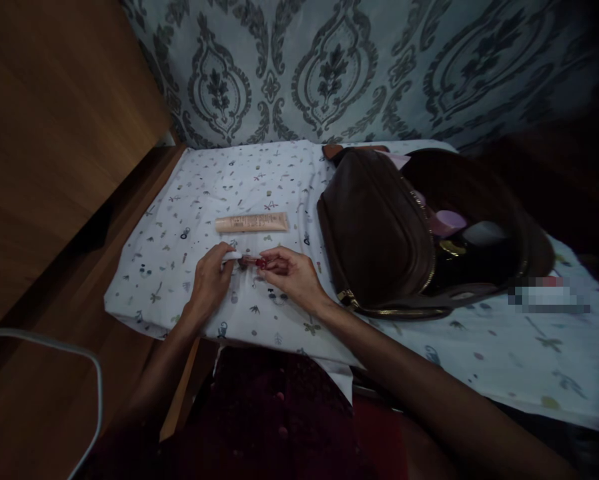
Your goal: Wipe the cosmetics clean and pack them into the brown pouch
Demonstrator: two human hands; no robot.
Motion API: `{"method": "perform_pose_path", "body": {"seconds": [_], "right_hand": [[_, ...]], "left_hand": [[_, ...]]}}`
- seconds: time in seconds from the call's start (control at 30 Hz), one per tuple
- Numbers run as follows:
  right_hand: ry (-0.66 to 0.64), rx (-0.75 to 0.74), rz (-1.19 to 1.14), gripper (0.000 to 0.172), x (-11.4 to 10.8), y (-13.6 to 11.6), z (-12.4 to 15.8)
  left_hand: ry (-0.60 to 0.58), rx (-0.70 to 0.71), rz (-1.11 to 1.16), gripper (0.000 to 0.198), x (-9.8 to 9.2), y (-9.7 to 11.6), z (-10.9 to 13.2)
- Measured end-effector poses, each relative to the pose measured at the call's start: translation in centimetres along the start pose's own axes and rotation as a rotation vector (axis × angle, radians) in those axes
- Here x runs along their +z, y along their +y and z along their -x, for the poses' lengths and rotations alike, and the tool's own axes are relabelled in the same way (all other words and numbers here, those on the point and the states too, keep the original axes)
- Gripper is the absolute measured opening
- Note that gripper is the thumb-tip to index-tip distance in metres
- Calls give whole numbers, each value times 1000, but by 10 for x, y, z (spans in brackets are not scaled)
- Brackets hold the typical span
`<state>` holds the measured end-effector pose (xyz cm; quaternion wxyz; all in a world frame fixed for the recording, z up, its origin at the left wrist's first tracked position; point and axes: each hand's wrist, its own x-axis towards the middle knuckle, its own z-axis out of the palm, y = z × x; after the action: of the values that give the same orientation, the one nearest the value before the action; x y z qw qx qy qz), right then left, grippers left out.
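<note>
Over the cloth, both hands hold a small slim tube [252, 261] that looks like a lip gloss, with a clear reddish body and a white cap [233, 256]. My left hand [212, 273] pinches the white cap end. The fingers of my right hand [292, 273] are closed on the reddish end. Whether cap and body are joined is too small to tell. Just beyond my hands lies a beige squeeze tube [252, 223], flat on its side with small print showing. Neither hand touches it.
On the right stands a brown bag [374, 227], unzipped, with a pink-lidded item [449, 221] and other things inside. A patterned white cloth [229, 180] covers the table. Wooden furniture [69, 100] rises at left, and a white cable [97, 380] loops at lower left.
</note>
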<state>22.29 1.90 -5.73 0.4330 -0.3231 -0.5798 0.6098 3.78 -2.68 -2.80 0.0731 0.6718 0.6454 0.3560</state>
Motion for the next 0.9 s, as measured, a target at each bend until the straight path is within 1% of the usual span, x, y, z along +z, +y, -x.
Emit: {"method": "perform_pose_path", "body": {"seconds": [0.27,0.43,0.57,0.77,0.83,0.9], "right_hand": [[12,-6,27,29,0,-1,0],[-7,-10,23,31,0,-2,2],[-22,-32,26,24,-1,-3,3],[-18,-66,85,16,0,-3,2],[-6,-70,88,19,0,-3,1],[9,-67,87,25,-1,-2,1]], "left_hand": [[-2,7,-14,16,1,-1,1],[6,11,-4,16,2,-1,2],[3,24,-13,17,3,-1,3],[6,81,-56,18,1,1,3],[6,94,-82,19,1,4,4],[12,112,-96,20,2,11,6]]}}
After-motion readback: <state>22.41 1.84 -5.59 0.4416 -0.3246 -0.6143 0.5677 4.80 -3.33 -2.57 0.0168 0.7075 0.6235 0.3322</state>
